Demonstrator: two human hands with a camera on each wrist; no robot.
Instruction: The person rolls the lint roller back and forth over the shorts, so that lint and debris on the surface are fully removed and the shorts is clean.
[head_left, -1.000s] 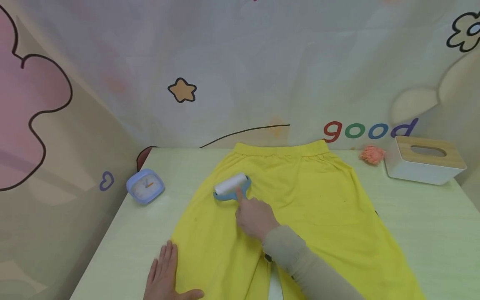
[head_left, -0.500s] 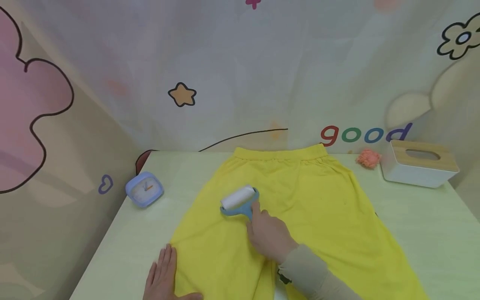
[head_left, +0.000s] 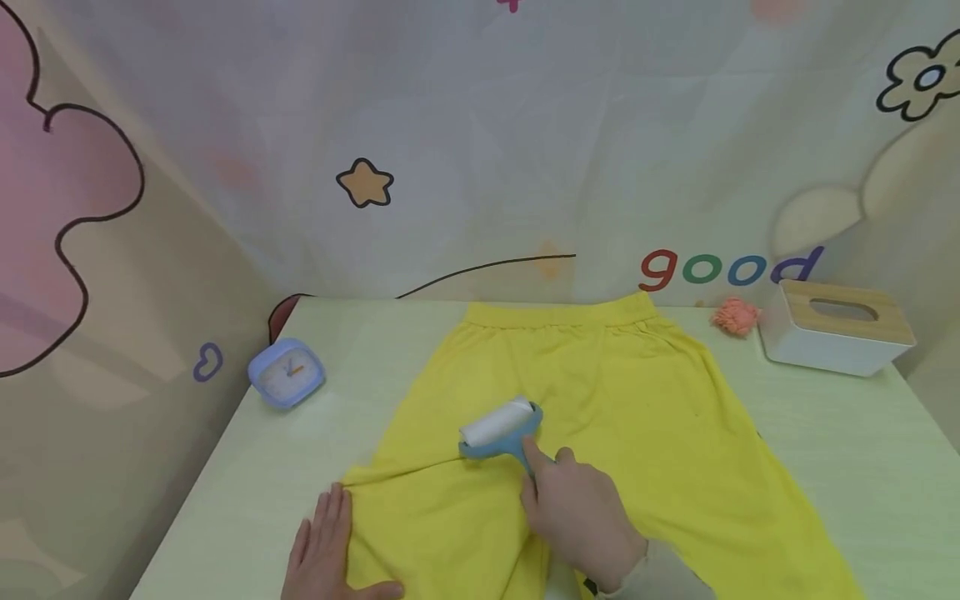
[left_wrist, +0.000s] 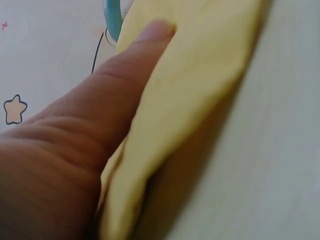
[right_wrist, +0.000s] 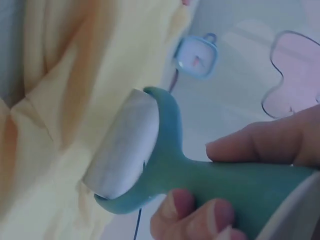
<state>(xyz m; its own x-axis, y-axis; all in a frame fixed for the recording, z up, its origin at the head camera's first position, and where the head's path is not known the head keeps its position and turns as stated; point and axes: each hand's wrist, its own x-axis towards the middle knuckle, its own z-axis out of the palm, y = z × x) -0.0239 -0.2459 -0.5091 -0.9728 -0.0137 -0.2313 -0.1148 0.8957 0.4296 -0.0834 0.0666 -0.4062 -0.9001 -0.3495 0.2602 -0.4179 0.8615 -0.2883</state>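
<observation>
The left hand (head_left: 321, 552) lies flat, fingers straight, beside the trousers (head_left: 637, 417), thumb on the cloth. The right hand (head_left: 583, 512) grips the handle (right_wrist: 235, 187) of the lint roller (head_left: 498, 425), handle slanting back rightward toward the person. On the trousers, its white cylinder (head_left: 497, 422) runs slantwise, right end farther away. The waistband (head_left: 558, 316) lies at the table's (head_left: 202, 533) far edge.

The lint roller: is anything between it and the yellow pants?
Nothing visible: the right hand grips the lint roller, whose white roll appears to lie on the yellow pants. The left hand lies apart, at their edge.
</observation>
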